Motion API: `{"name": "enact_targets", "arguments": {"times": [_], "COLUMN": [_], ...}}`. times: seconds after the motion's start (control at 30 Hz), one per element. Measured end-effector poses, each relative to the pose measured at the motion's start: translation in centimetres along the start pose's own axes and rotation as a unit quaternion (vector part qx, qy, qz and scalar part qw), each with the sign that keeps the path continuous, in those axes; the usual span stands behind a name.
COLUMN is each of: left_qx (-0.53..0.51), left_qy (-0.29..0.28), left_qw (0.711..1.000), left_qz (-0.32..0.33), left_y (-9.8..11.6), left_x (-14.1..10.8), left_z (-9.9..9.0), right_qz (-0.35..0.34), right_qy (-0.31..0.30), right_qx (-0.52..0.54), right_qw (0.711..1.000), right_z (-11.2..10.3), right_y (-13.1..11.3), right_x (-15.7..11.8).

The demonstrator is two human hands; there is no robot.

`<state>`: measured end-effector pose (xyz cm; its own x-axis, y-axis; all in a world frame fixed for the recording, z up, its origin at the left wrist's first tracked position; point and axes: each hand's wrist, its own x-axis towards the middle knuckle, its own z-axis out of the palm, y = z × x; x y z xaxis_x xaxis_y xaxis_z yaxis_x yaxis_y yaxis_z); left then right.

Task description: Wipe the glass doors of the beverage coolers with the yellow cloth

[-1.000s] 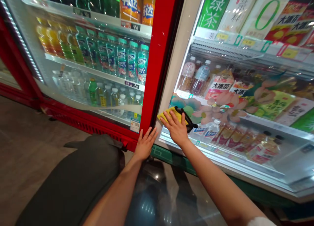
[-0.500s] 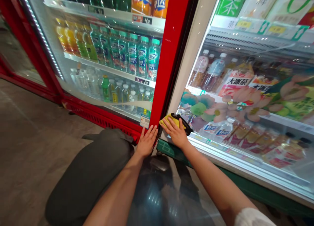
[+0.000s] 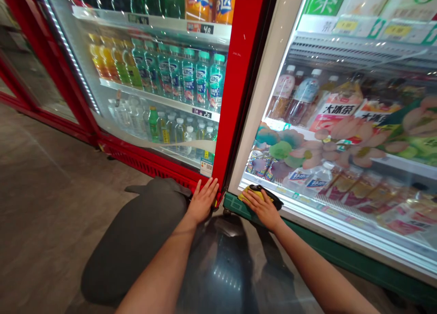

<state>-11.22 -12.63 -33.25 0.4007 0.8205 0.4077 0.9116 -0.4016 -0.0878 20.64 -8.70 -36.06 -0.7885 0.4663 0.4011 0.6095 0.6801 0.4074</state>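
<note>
My right hand [image 3: 263, 208] presses a yellow-and-black cleaning cloth [image 3: 251, 193] against the bottom left corner of the white-framed drinks fridge [image 3: 233, 183], just above its green base. The fingers lie over the cloth, and its dark edge sticks out past the hand on the right. My left hand [image 3: 202, 200] rests with fingers spread on the lower corner of the red fridge frame [image 3: 235, 100], below a small label [image 3: 206, 167]. Nothing is in it.
Bottles [image 3: 189, 77] fill the shelves behind the red fridge's glass. Flower decals [image 3: 310, 152] cover part of the right-hand glass door. My knee in dark trousers [image 3: 129, 245] is at the lower left, above the brown floor [image 3: 44, 205]. A green base strip [image 3: 341, 255] runs under the right fridge.
My right hand and the cloth have moved down and to the right along the white frame's lower corner. My left hand stays on the red frame. The view has shifted slightly.
</note>
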Motion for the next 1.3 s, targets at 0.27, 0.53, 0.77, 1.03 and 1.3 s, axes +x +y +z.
{"name": "enact_targets", "arguments": {"times": [0.27,0.53,0.77,1.03,1.3], "left_qx": [0.027,0.063,0.020,-0.059,-0.073], "left_qy": [0.007,-0.012,0.036,0.042,0.110], "left_qw": [0.999,0.994,0.998,0.997,0.990], "left_qz": [0.034,0.091,0.048,0.007,0.051], "left_y": [0.8,-2.0,-2.8,-1.4,-2.5], "left_x": [-2.2,-3.6,-2.0,0.5,2.0], "left_z": [-1.5,-2.3,1.0,3.2,2.6], "right_qz": [0.010,-0.009,-0.027,-0.045,-0.039], "right_qy": [0.003,0.018,-0.011,-0.038,-0.063], "right_qx": [0.050,0.003,-0.021,-0.052,-0.052], "right_qw": [0.999,1.000,0.999,0.997,0.996], "right_z": [1.6,0.4,0.6,-2.3,-4.1], "right_y": [-2.3,-0.6,-2.2,0.5,0.7], "right_x": [6.2,1.5,8.5,5.0,9.8]}}
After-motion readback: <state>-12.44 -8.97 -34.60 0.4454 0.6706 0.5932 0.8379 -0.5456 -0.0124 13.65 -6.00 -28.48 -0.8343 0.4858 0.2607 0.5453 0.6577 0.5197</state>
